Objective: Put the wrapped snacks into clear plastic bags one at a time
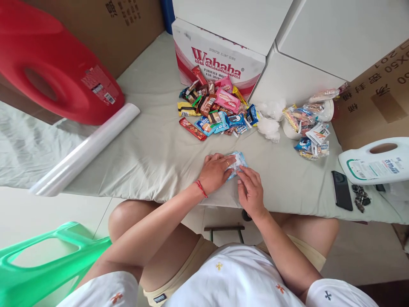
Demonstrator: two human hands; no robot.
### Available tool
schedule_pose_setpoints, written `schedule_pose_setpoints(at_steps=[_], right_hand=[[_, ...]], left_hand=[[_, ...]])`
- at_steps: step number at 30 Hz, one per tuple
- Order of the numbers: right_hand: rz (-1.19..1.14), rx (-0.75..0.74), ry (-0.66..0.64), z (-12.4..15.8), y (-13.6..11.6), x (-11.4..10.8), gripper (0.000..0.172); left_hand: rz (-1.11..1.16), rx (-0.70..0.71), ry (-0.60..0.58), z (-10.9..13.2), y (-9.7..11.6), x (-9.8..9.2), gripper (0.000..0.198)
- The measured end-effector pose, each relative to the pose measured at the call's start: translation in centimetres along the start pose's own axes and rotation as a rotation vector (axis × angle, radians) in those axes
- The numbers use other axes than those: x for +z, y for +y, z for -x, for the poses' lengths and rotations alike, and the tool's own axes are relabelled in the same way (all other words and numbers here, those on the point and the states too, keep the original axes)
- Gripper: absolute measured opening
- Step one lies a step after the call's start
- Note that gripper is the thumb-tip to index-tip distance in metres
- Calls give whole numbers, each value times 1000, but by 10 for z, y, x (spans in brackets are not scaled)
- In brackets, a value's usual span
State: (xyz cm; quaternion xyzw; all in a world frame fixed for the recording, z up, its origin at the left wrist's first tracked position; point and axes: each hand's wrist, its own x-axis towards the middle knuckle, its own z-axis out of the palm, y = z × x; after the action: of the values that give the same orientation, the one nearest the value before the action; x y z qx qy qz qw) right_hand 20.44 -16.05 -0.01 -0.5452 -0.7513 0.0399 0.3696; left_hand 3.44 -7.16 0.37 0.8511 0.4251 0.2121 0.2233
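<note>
Just nearside of the snack pile [220, 106], rests left hand [216, 171], fingers loosely spread, over the left of the packet [239, 160]; reaches pileward to its right edge with curled right hand [252, 189]; cannot tell whether pinching, nor long axis.

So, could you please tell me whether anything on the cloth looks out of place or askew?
The pale roll looks askew: it lies aslant on the cloth, its near end right at the front edge, so it seems casually placed. Nothing looks plainly damaged.
</note>
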Motion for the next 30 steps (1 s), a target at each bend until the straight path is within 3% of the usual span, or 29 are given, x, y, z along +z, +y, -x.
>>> schedule_pose_setpoints(at_steps=[3, 5, 8, 16, 20, 23, 26, 30], right_hand=[[138, -61, -162, -1, -4, 3, 45], [196, -29, -291, -1, -5, 5, 51], [245, 43, -387, 2, -7, 4, 57], [297, 93, -403, 15, -2, -17, 50], [208, 40, -333, 14, 12, -32, 41], [178, -73, -310, 0, 19, -34, 50], [216, -176, -447, -25, 28, -25, 63], [91, -185, -523, -52, 43, -15, 53]], left_hand=[[-46, 37, -59, 0, 0, 0, 49], [-68, 39, -114, 0, -1, 0, 54], [-99, 25, -152, 0, 0, 0, 57], [-170, -29, -111, 2, 2, -2, 59], [-145, -47, -120, 1, -1, -3, 55], [-118, -61, -141, 0, 0, -5, 54], [-90, -63, -163, -2, 2, -7, 55], [38, -104, -200, -6, -8, -13, 55]])
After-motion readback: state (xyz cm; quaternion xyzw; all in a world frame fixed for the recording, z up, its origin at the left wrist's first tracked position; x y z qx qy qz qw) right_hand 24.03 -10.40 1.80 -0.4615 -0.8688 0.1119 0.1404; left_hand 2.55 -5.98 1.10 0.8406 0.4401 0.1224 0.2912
